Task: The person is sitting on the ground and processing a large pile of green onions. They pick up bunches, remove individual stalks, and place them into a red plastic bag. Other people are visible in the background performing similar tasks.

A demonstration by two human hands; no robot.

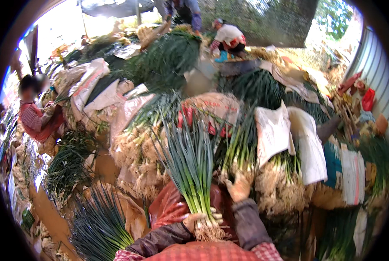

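Observation:
A bunch of green onions (193, 161) stands upright in front of me, its dark leaves spreading upward and its pale roots at the bottom. My left hand (195, 221) is closed around the white stems just above those roots. To the right, my right hand (240, 188) reaches forward with its thumb apart from the fingers, at the roots of another heap of green onions (241, 150). Nothing shows in its grasp, though the fingertips blend into the roots. A reddish-brown apron (162, 206) covers my lap behind the bunch.
More green onions (99, 222) lie at the lower left. A rooty pile (138, 152) rises ahead on the left, and white sacks (273, 135) drape over bundles (286, 182) on the right. One person (38, 115) sits at the left; two others work at the back.

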